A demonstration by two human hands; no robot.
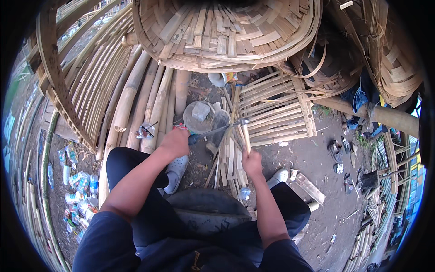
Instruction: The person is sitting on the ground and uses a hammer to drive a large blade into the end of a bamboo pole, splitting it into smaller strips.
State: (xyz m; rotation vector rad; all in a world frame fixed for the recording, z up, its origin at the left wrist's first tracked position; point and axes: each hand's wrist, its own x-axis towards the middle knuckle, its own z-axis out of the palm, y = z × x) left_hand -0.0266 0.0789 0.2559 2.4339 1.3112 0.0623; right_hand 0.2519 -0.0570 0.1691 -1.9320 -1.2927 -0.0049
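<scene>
My left hand (176,143) is closed around a long tool, whose blue handle (194,138) and narrow metal blade (216,131) point to the right. Its exact kind is hard to make out. In my right hand (252,162) is a hammer with a pale wooden handle (246,137); the grey head (243,121) is at the blade's far end, and I cannot tell whether they touch. A grey stone block (200,110) sits on a round stump (190,121) beyond my left hand. Split bamboo pieces (232,165) lie between my feet.
A large woven bamboo basket (226,50) stands ahead. Bamboo poles (131,102) and a slatted frame (86,77) are on the left, near plastic bottles (81,181). A slatted bamboo panel (274,109) lies right of the stump. Sandals (336,152) are farther right.
</scene>
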